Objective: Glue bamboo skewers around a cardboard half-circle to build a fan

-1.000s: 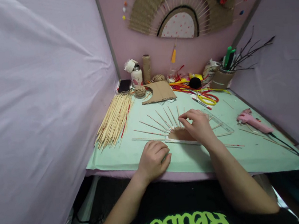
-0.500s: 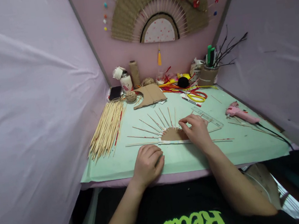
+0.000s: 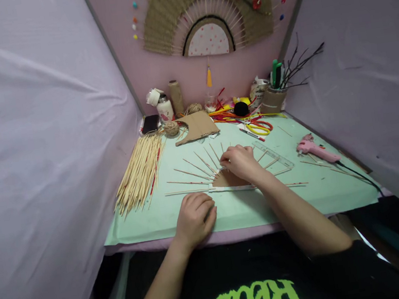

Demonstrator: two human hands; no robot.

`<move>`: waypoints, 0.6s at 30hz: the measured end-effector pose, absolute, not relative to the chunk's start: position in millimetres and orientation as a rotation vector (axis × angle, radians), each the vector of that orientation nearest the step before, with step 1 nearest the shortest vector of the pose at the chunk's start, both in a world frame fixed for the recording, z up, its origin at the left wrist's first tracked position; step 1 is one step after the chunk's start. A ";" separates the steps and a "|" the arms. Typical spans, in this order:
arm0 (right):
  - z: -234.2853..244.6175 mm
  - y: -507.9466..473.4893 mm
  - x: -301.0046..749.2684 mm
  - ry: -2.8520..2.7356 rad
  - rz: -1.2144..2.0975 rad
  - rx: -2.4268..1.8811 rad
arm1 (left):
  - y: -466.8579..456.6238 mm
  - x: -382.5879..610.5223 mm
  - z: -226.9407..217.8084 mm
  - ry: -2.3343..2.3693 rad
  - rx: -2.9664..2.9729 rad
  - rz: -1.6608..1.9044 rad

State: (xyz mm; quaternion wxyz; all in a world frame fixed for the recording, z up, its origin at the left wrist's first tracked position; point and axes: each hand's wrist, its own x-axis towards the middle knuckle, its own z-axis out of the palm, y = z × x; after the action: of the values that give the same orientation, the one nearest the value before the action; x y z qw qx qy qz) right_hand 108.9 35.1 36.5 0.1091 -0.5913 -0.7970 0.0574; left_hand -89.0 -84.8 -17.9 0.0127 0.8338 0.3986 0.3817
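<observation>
A half-round piece of brown cardboard (image 3: 227, 179) with a white strip along its straight edge lies near the front of the table. Thin wooden sticks (image 3: 189, 183) spread out from its curved rim like rays, some marked red. My right hand (image 3: 240, 161) reaches over the rim, with thumb and fingertips closed together near the base of the upper sticks. What they pinch, if anything, is too small to make out. My left hand (image 3: 195, 216) rests on the table's front edge, fingers loosely bent and holding nothing, just below the left corner of the cardboard.
A stick bundle (image 3: 140, 172) lies left. Behind are cut cardboard (image 3: 198, 126), twine (image 3: 172, 129), scissors (image 3: 258, 128) and a pot with branches (image 3: 273, 98). A clear ruler (image 3: 276, 155) and pink glue gun (image 3: 317, 149) lie right. A decorated fan (image 3: 159, 27) hangs on the wall.
My right hand has moved left along the curved rim, from its right part to near its top, now covering some sticks. My left hand stays in place. The view has shifted slightly.
</observation>
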 end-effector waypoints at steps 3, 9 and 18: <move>34.6 42.5 96.2 -2.434 0.155 -1.765 | -85.2 -89.0 -18.1 1.251 2.590 1.189; 27.1 43.5 86.8 -2.477 0.087 -1.797 | -85.4 -88.4 -16.9 1.241 2.591 1.228; 22.8 43.8 86.1 -2.455 0.060 -1.791 | -85.2 -88.5 -16.3 1.247 2.588 1.218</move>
State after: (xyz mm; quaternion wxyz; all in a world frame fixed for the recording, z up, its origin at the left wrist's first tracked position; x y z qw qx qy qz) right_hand 86.1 43.8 22.8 0.0509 -0.5886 -0.8066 0.0197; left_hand -88.5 -85.2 -16.3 0.0105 0.8294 0.3997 0.3903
